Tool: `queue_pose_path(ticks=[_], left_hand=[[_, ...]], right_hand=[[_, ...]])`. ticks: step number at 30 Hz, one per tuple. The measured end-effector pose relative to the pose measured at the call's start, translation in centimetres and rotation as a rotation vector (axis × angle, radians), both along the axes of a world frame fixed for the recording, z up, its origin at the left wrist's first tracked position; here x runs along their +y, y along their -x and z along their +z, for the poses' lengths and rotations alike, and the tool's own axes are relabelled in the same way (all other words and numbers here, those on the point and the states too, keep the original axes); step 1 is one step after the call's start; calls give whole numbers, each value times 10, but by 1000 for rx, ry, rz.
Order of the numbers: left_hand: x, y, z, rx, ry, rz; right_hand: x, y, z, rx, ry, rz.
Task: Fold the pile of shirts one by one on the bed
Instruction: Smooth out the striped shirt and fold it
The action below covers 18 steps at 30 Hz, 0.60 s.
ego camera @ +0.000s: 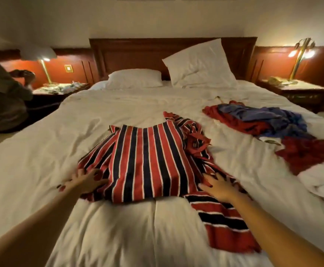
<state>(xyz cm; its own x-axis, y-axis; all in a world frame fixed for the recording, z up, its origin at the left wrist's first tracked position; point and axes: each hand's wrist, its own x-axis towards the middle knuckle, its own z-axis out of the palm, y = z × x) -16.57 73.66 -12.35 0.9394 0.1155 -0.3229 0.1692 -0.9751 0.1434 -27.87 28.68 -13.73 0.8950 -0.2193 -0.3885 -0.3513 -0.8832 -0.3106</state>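
Note:
A red, navy and white striped shirt (145, 162) lies spread on the white bed (41, 151), its collar end away from me and one sleeve trailing toward me on the right. My left hand (84, 182) rests flat with fingers apart on the shirt's left edge. My right hand (218, 186) lies flat with fingers spread on the right side, by the base of that sleeve. A pile of red and blue shirts (263, 122) sits on the right half of the bed, with a white garment (323, 180) nearer the right edge.
Two white pillows (199, 64) lean at the wooden headboard (138, 53). Nightstands with lit lamps stand at both sides (299, 87). A person (3, 97) crouches beside the bed at the far left.

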Motion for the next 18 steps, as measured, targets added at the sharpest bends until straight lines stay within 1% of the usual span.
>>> queue_pose_path(ticks=[2, 3, 6, 7, 9, 10, 12, 14, 16, 18], left_hand=[[-7, 14, -5, -110, -60, 84], [-7, 16, -12, -183, -49, 99], [3, 8, -21, -262, -1, 144], [4, 3, -25, -293, 53, 108], [7, 1, -27, -338, 127, -42], [8, 2, -23, -360, 99, -112], [13, 6, -11, -394, -3, -181], [27, 5, 5, -361, -198, -142], [40, 4, 22, -232, -436, -67], [41, 7, 33, -115, -542, 20]], right_hand=[[12, 18, -23, -149, 150, -74], [17, 24, -24, -218, 208, -115], [16, 24, -23, -261, 214, -236], [14, 24, -24, -272, 228, -241], [11, 24, -27, -326, 247, -218], [10, 24, -26, -361, 232, -202], [5, 23, -22, -374, 201, -153], [-4, 22, -13, -306, 234, -106], [-14, 24, 3, -131, 314, -64], [-20, 27, 22, 18, 403, -20]])
